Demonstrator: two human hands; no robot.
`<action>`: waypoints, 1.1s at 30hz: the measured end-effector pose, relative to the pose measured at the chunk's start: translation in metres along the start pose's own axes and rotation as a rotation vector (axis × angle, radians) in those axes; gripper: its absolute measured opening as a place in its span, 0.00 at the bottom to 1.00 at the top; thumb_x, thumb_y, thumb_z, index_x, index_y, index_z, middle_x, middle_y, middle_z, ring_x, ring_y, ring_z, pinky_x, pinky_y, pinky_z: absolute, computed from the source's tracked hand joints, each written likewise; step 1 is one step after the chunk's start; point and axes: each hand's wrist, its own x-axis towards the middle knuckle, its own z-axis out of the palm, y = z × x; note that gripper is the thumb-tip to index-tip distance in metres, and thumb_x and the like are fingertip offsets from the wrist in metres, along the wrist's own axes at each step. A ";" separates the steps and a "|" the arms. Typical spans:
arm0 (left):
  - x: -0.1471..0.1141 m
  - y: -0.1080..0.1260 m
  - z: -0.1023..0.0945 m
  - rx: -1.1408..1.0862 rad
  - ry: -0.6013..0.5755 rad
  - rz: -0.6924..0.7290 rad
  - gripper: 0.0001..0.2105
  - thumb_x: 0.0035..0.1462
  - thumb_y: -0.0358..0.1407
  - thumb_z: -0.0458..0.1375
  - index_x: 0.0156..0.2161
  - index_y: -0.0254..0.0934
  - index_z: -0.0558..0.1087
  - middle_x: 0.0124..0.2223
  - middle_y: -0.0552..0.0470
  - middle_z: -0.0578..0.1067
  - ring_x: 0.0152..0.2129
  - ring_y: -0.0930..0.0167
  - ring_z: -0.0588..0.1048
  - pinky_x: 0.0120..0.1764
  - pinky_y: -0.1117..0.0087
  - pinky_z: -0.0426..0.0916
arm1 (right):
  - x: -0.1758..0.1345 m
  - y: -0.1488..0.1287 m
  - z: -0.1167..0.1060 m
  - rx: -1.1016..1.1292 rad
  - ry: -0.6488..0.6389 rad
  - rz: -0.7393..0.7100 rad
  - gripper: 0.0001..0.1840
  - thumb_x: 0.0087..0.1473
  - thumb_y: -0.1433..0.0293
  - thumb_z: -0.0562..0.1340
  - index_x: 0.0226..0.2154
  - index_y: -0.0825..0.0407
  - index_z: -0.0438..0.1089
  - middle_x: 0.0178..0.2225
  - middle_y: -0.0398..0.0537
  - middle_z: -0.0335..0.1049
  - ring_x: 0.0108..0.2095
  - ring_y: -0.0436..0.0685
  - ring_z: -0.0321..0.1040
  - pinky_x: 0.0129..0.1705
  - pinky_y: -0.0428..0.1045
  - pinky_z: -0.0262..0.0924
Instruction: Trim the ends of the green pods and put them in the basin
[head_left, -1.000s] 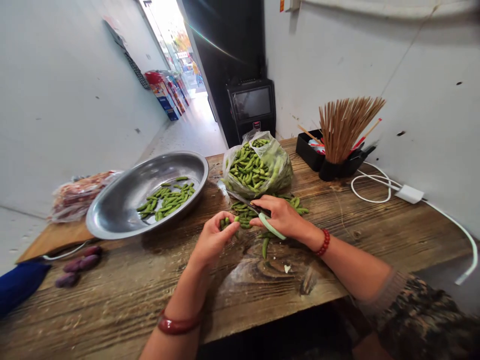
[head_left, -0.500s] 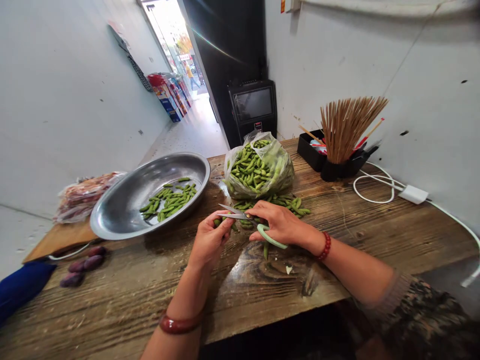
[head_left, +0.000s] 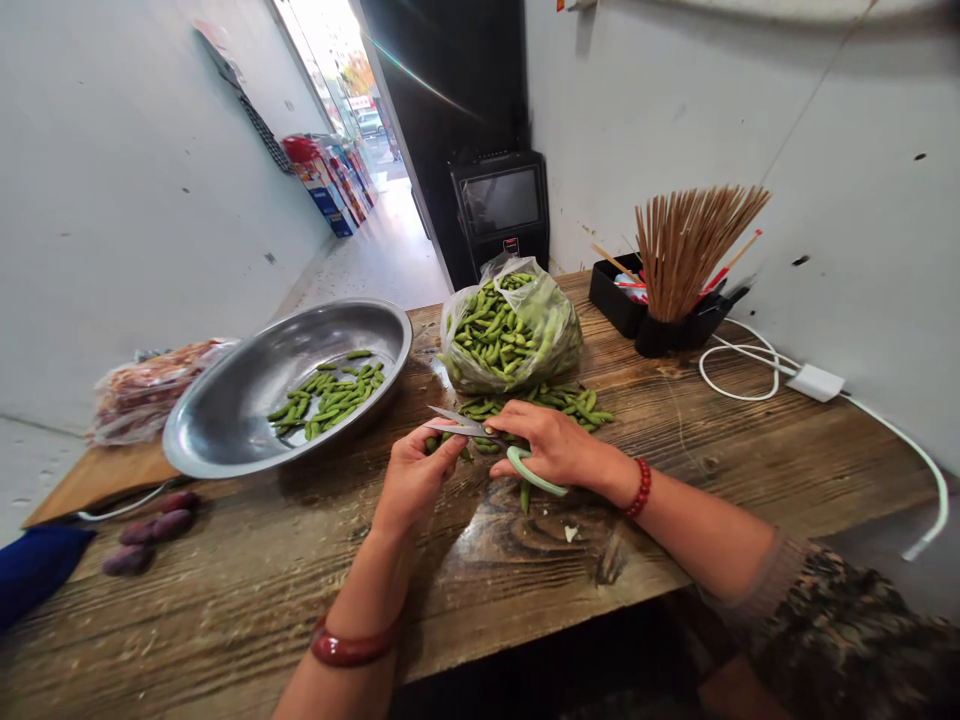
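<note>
Over a wooden counter (head_left: 300,600), a person's left hand (head_left: 420,475) pinches green pods (head_left: 433,442) between thumb and fingers, while the right hand (head_left: 551,445) grips green-handled scissors (head_left: 480,430), their parted blades at the left fingertips. Loose pods (head_left: 581,403) lie just beyond the hands, against a plastic bag (head_left: 514,330) full of more near the counter's far edge. A metal basin (head_left: 217,400) to the left holds another batch. Skewers (head_left: 694,250) stand in a black holder (head_left: 660,338) by the counter's wall-side edge; purple items (head_left: 154,527) lie toward the left end.
</note>
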 end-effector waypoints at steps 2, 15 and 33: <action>0.000 0.000 0.000 -0.008 0.002 -0.004 0.13 0.45 0.38 0.67 0.36 0.33 0.76 0.19 0.60 0.65 0.14 0.81 0.56 0.18 0.78 0.49 | 0.000 0.000 0.000 0.013 0.001 -0.007 0.25 0.49 0.63 0.69 0.49 0.54 0.68 0.40 0.50 0.67 0.39 0.55 0.67 0.41 0.48 0.62; 0.002 0.001 -0.006 0.027 -0.028 -0.045 0.13 0.45 0.38 0.67 0.34 0.33 0.75 0.18 0.61 0.63 0.13 0.81 0.56 0.18 0.78 0.48 | 0.002 0.003 -0.001 -0.024 -0.026 -0.008 0.15 0.52 0.65 0.67 0.42 0.54 0.71 0.36 0.48 0.68 0.35 0.53 0.67 0.37 0.46 0.59; 0.008 0.011 -0.006 -0.631 0.149 -0.172 0.13 0.44 0.26 0.68 0.31 0.34 0.67 0.31 0.58 0.72 0.21 0.82 0.71 0.22 0.85 0.67 | 0.001 0.005 0.009 -0.002 0.056 0.110 0.29 0.45 0.59 0.71 0.48 0.55 0.70 0.37 0.49 0.68 0.32 0.53 0.65 0.36 0.48 0.62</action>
